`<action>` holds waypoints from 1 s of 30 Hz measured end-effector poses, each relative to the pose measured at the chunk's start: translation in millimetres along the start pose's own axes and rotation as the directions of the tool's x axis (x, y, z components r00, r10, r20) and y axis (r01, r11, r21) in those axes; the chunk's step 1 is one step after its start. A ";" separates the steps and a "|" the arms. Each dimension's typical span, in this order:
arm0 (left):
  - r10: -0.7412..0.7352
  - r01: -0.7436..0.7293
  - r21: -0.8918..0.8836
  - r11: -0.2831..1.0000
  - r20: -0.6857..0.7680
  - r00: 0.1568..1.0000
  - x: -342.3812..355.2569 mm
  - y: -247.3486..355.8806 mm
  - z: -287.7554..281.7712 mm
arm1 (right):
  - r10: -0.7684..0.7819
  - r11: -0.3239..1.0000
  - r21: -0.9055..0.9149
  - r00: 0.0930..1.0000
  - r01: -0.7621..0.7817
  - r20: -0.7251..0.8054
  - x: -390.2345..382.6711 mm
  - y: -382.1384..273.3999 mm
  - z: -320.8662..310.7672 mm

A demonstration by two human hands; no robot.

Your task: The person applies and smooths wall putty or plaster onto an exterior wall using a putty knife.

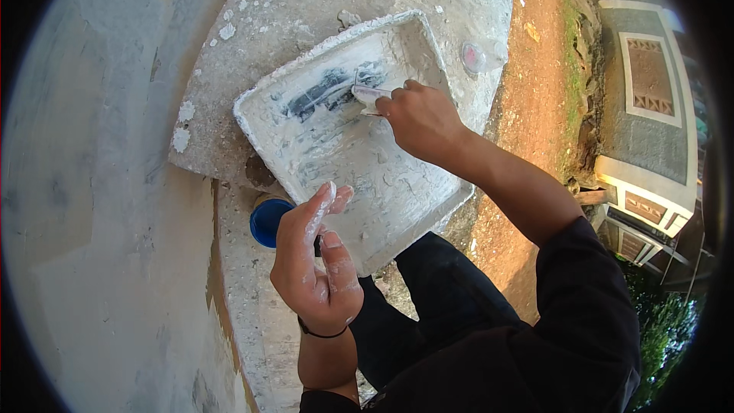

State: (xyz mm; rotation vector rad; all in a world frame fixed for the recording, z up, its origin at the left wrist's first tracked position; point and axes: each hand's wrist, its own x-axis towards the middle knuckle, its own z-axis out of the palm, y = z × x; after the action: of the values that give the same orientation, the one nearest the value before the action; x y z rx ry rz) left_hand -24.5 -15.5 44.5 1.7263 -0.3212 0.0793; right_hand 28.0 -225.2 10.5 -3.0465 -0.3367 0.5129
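A large rectangular tray (252, 131) with a crusted white rim is smeared inside with wet white paste (344, 172). Dark streaks of its bottom show through near the far side. My right hand (422, 118) is closed round a paste-coated putty knife (368, 94), whose blade is down at the streaked patch; the fingers hide most of its handle. At the tray's near left corner I hold my left hand (315, 260) raised, fingers bent but apart from the thumb. White paste coats its fingertips, and I see nothing gripped in it.
Under the tray is a rough concrete slab (306, 0) spotted with white. A blue-lined container (267, 222) stands beside my left hand. A clear plastic cup (474, 57) lies at the slab's right edge. A grey plastered wall (99, 183) rises at left; a dirt path (543, 99) runs at right.
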 end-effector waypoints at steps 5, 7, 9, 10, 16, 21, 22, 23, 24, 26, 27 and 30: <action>-0.072 0.072 -0.028 0.997 -0.007 0.997 -8.7 -2.1 -6.6 | 0.012 0.997 0.072 0.997 -0.007 -0.070 -21.6 -7.0 5.8; -0.064 0.064 -0.018 0.998 -0.008 0.998 -11.5 -5.5 -8.3 | 0.072 0.996 0.066 0.989 -0.064 -0.131 -18.2 0.9 0.2; -0.061 0.061 -0.015 0.998 0.001 0.998 -15.7 -8.3 -6.4 | 0.202 0.979 0.053 0.959 -0.195 -0.200 -9.3 9.8 -7.9; -0.075 0.075 -0.027 0.997 -0.002 0.997 -17.8 -9.4 -4.8 | 0.206 0.979 0.051 0.959 -0.199 -0.197 0.0 14.4 -8.3; -0.099 0.098 -0.058 0.993 -0.006 0.995 -23.5 -8.4 -1.5 | 0.420 0.906 0.057 0.907 -0.420 0.000 30.3 -3.3 -9.8; -0.092 0.092 -0.071 0.993 0.015 0.996 -18.8 -10.2 -2.0 | 0.220 0.974 0.065 0.973 -0.216 -0.073 1.5 -10.3 8.1; -0.084 0.085 -0.067 0.994 0.019 0.996 -17.7 -10.2 -2.6 | 0.200 0.977 0.098 0.975 -0.191 -0.093 -2.9 -9.7 7.5; -0.077 0.078 -0.061 0.995 0.023 0.997 -17.1 -10.4 -3.3 | 0.199 0.977 0.098 0.975 -0.190 -0.093 -6.1 -8.4 3.8; -0.075 0.077 -0.059 0.995 0.022 0.997 -17.1 -10.5 -5.0 | 0.260 0.960 0.123 0.963 -0.251 -0.067 -8.5 -7.9 -3.2; -0.047 0.048 -0.047 0.998 0.017 0.999 -18.9 -10.9 -8.0 | 0.317 0.940 0.147 0.948 -0.308 -0.042 -13.9 -2.8 -5.7; -0.044 0.044 -0.048 0.998 0.017 0.999 -19.6 -10.5 -9.6 | 0.362 0.929 0.135 0.925 -0.346 -0.118 -17.3 3.0 -0.2; -0.045 0.046 -0.029 0.999 0.032 0.998 -25.3 -10.3 -16.7 | 0.429 0.903 0.094 0.890 -0.419 -0.152 -18.8 6.6 12.0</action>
State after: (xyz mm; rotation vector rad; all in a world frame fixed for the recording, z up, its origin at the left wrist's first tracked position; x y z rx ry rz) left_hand -44.0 6.6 31.8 1.7063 -0.3044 0.0141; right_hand 8.1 -235.8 4.7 -3.0735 0.3568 0.2619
